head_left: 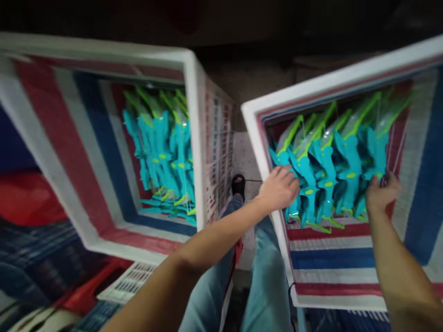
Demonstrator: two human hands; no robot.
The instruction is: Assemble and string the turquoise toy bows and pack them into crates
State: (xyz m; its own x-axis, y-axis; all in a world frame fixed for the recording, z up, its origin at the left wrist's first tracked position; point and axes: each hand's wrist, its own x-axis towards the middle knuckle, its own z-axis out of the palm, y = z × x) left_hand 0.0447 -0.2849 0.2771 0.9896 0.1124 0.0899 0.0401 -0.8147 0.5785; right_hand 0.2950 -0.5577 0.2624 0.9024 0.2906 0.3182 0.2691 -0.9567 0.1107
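Note:
A row of turquoise plastic pieces with lime-green edges (351,159) stands side by side in the right-hand crate (254,110); their exact kind is unclear to me. At the near-left end of this row, my left hand (280,188) has its fingers curled over the end piece, by the crate's rim. My right hand (382,191) grips the row's opposite end, with its fingertips partly hidden behind the piece there. Similar turquoise pieces (162,152) are packed in the left-hand crate (192,138), partly covered by its wall.
Both white crates have red, white and blue striped linings. Between them, my legs (270,276) and a dark sandal (238,185) are on the floor. A red bag-like item (27,198) and dark checked fabric (38,244) lie at the far left, near a white slatted basket edge (128,281).

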